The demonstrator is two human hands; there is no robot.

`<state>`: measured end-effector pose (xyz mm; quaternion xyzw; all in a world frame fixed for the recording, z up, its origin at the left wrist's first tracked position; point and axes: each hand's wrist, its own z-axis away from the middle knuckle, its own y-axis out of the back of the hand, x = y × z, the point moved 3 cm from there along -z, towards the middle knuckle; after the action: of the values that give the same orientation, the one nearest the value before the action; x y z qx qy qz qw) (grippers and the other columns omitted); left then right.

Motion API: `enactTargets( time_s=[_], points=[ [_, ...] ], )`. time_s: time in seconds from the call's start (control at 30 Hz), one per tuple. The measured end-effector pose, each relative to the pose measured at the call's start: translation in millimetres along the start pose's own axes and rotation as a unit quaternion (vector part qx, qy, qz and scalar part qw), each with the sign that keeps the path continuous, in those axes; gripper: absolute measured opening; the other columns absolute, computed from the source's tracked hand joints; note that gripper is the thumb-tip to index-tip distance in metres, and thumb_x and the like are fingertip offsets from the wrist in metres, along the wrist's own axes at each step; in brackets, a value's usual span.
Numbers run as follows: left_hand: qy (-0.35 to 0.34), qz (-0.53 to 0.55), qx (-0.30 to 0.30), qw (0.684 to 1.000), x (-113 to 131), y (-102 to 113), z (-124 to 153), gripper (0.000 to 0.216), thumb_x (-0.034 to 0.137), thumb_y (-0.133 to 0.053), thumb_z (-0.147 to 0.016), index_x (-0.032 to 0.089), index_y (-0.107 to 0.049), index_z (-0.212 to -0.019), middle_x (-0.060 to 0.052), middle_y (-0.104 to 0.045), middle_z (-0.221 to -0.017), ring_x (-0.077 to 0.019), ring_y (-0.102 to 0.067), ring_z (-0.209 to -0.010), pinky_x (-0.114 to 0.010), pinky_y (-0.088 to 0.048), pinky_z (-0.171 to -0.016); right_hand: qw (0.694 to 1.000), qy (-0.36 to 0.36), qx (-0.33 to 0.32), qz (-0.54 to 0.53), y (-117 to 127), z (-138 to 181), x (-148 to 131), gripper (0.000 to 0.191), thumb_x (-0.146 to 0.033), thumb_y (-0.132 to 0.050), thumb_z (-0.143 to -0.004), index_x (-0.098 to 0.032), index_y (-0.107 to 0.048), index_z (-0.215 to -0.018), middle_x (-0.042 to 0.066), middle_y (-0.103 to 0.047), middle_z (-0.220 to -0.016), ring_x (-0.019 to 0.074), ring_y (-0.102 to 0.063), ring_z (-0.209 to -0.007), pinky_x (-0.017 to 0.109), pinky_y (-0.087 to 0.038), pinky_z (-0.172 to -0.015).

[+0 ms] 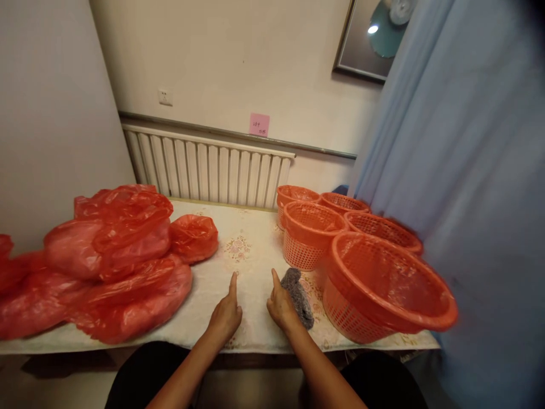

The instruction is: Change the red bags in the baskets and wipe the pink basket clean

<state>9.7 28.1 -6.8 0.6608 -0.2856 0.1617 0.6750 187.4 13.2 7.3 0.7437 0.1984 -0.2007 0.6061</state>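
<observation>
My left hand [226,315] rests on the table's cream cloth [242,255] near the front edge, fingers curled under and the thumb sticking up, with nothing visible in it. My right hand [281,304] lies a little to its right, thumb up, fingers wrapped on a grey fuzzy cloth [299,295] that lies on the table beside the nearest orange basket [385,289]. The two hands are a short gap apart.
Several orange plastic mesh baskets [313,230] stand at the right of the table. Bulging red plastic bags [114,255] fill the left side. A white radiator [208,167] runs along the back wall. A blue curtain [468,170] hangs at right.
</observation>
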Motion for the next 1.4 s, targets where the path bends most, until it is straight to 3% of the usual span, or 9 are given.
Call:
enactTargets(
  time_s=[0.33,0.47,0.57,0.67,0.8,0.9,1.03,1.13,1.4],
  points=[
    [-0.004,-0.012,0.002,1.0,8,6,6,0.09,0.008,-0.042,-0.075,0.013,0.004,-0.152,-0.002,-0.061,-0.075,-0.0178,-0.06,-0.071,-0.024,-0.037,-0.064,0.999,0.034,0.023,-0.027,17,10,-9,0.082,-0.003,-0.047,-0.072,-0.011,-0.02,-0.149,0.002,-0.062,-0.069,0.0207,-0.061,-0.068,0.028,-0.042,-0.064],
    [-0.033,-0.002,0.008,0.999,13,5,6,0.085,0.011,-0.042,-0.078,0.01,-0.001,-0.152,-0.002,-0.06,-0.074,-0.0182,-0.059,-0.071,-0.025,-0.039,-0.067,0.993,0.094,0.036,-0.055,36,28,-11,0.069,-0.008,-0.05,-0.075,-0.016,-0.038,-0.142,0.006,-0.067,-0.093,0.0206,-0.064,-0.084,0.03,-0.049,-0.077],
    [-0.062,0.032,-0.002,0.998,16,1,7,0.068,0.018,-0.042,-0.081,0.008,-0.027,-0.146,-0.002,-0.061,-0.074,-0.0179,-0.059,-0.07,-0.026,-0.041,-0.071,0.981,0.157,0.095,-0.055,67,53,-5,0.053,-0.009,-0.046,-0.08,-0.019,-0.05,-0.132,0.01,-0.063,-0.114,0.0213,-0.061,-0.101,0.034,-0.049,-0.089],
    [-0.09,0.082,-0.01,0.992,17,-3,12,0.05,0.028,-0.043,-0.081,0.009,-0.054,-0.126,-0.003,-0.061,-0.075,-0.0181,-0.058,-0.071,-0.027,-0.042,-0.071,0.956,0.199,0.217,-0.007,116,85,12,0.047,-0.01,-0.041,-0.087,-0.021,-0.048,-0.132,0.011,-0.06,-0.123,0.022,-0.055,-0.115,0.038,-0.047,-0.096],
    [-0.09,0.14,-0.032,0.986,18,-12,20,0.047,0.037,-0.043,-0.08,0.011,-0.061,-0.114,0.0,-0.058,-0.066,-0.0185,-0.056,-0.065,-0.028,-0.04,-0.064,0.896,0.165,0.369,0.182,189,118,56,0.046,-0.021,-0.05,-0.09,-0.019,-0.044,-0.136,0.014,-0.057,-0.128,0.0276,-0.05,-0.119,0.049,-0.04,-0.1],
    [-0.088,0.149,-0.058,0.983,21,-22,26,0.043,0.035,-0.044,-0.077,0.014,-0.063,-0.109,0.002,-0.054,-0.062,-0.0175,-0.054,-0.063,-0.027,-0.038,-0.062,0.876,0.118,0.335,0.328,223,125,93,0.039,-0.028,-0.055,-0.089,-0.014,-0.053,-0.126,0.015,-0.064,-0.112,0.0302,-0.054,-0.106,0.048,-0.041,-0.092],
    [-0.095,0.148,-0.087,0.981,26,-32,29,0.042,0.032,-0.044,-0.076,0.012,-0.064,-0.107,0.003,-0.051,-0.059,-0.017,-0.051,-0.06,-0.027,-0.035,-0.06,0.869,0.103,0.263,0.407,237,129,121,0.015,-0.02,-0.049,-0.09,-0.018,-0.063,-0.085,0.004,-0.061,-0.069,0.0201,-0.054,-0.068,0.032,-0.039,-0.069],
    [-0.097,0.144,-0.099,0.98,25,-34,31,0.041,0.03,-0.044,-0.076,0.012,-0.064,-0.108,0.003,-0.05,-0.06,-0.0164,-0.05,-0.06,-0.027,-0.034,-0.06,0.861,0.114,0.289,0.403,245,141,115,0.024,-0.021,-0.046,-0.091,-0.02,-0.058,-0.071,0.003,-0.056,-0.063,0.0192,-0.051,-0.063,0.031,-0.035,-0.064],
    [-0.074,0.233,-0.111,0.963,23,-27,37,0.041,0.036,-0.046,-0.076,0.013,-0.063,-0.106,0.006,-0.042,-0.058,-0.013,-0.043,-0.055,-0.026,-0.032,-0.055,0.883,0.215,0.323,0.262,289,179,36,0.015,-0.029,-0.048,-0.092,-0.023,-0.059,-0.085,0.004,-0.059,-0.073,0.0197,-0.056,-0.07,0.032,-0.04,-0.066]
  ],
)
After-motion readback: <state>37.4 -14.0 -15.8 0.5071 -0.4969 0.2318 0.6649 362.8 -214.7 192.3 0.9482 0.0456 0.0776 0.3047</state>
